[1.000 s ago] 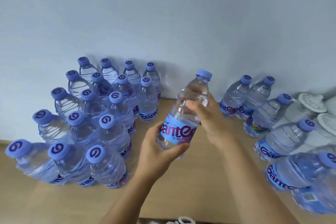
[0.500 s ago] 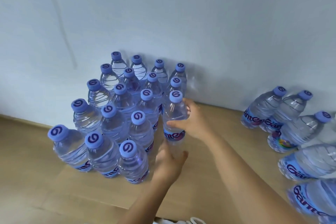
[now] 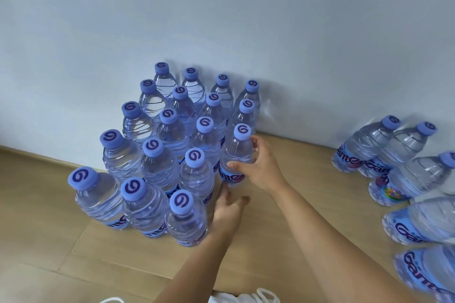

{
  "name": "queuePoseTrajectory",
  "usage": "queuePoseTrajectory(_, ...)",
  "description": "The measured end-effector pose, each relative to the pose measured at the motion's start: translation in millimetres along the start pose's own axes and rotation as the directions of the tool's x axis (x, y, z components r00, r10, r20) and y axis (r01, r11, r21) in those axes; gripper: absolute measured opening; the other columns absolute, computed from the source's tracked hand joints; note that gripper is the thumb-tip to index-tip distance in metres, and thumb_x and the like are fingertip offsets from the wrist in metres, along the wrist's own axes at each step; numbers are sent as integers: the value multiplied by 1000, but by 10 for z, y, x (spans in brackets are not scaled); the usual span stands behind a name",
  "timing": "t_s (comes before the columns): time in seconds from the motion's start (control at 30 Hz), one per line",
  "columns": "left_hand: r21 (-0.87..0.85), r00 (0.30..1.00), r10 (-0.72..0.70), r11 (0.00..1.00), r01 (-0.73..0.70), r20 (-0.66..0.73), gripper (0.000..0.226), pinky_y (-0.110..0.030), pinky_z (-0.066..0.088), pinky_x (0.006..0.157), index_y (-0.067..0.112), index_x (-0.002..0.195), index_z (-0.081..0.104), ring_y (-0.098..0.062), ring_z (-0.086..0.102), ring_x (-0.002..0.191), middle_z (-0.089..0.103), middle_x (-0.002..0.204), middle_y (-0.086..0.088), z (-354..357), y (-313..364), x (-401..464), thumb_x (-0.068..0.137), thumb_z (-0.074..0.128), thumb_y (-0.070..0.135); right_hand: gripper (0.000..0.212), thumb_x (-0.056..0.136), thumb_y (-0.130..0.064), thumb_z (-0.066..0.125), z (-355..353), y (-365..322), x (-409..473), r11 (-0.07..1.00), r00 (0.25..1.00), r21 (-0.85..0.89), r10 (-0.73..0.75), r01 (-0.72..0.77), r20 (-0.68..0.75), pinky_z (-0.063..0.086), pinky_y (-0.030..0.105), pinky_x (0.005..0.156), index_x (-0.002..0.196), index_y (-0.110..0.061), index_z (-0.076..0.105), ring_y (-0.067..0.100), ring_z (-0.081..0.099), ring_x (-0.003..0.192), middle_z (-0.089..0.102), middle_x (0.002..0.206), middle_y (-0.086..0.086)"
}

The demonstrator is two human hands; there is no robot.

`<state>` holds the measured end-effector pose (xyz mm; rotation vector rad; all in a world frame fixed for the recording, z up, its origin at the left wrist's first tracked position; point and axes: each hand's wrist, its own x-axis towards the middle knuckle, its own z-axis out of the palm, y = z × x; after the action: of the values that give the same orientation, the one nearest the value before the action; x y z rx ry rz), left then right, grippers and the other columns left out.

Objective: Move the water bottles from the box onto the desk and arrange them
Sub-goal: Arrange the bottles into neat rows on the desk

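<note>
Bottle (image 3: 236, 152) upright on bench (image 3: 283, 241), at right edge of bottle cluster (image 3: 170, 145) by wall (image 3: 221, 7). Gripped by right hand (image 3: 261, 167), fingers (image 3: 235, 165) curled around it. Left hand (image 3: 227, 211) near its base, fingers relaxed, holding nothing. More bottles (image 3: 406, 167) well apart, rightward.

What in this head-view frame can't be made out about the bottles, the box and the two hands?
- Box: not in the head view at all.
- Left hand: fingertips hidden behind the front bottles, so contact with the held bottle is unclear.
- Right-side bottles: blurred and cut by the right edge; count uncertain.
- White object: cut by the bottom edge, unidentifiable.
- Right hand: palm contact hidden.
</note>
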<state>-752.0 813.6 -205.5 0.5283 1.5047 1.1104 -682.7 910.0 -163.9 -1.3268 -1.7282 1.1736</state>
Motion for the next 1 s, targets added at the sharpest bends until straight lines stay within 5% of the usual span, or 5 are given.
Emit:
queuePoseTrajectory(0.27,85,987,-92,991,104,-129,58,-30,33,86,13,138,38,-19,46,109,46,131,-1,114,22,3,85,61,14,82,68,-34,82,-114,-71,-150,1000,1000,-16,24,-24,1,31,8,89,135,-22,37,3,43,117,46,127,-8)
queuePoseTrajectory(0.5,310,977,-96,950,32,192,53,-17,43,70,5,135,46,-15,53,93,56,117,-6,909,19,-208,84,62,9,16,84,-31,67,-1064,31,-836,997,938,-50,34,-55,-345,49,24,81,95,-27,58,-4,58,85,61,88,-17)
queuePoseTrajectory(0.7,451,842,-54,862,-233,537,47,-11,44,66,7,129,52,-12,55,92,57,115,-4,1901,-50,-597,83,65,8,8,85,-19,66,-1888,226,-1585,973,766,-135,59,-187,-640,44,21,78,92,-20,61,1,58,85,62,87,-13)
queuePoseTrajectory(0.9,471,733,-45,792,-388,679,47,-24,45,81,11,127,52,-13,55,96,55,107,3,2421,-170,-853,82,67,8,28,79,-11,64,-2476,373,-2151,791,399,-505,-364,-346,-842,38,29,89,103,4,61,30,55,96,62,99,16)
queuePoseTrajectory(1.0,437,703,-28,801,-410,711,41,-11,46,68,20,115,54,-3,55,81,54,92,14,2518,-263,-922,79,68,5,47,83,-15,67,-2587,527,-2182,908,468,-215,-24,-360,-883,34,27,97,125,-2,50,29,49,117,55,123,13)
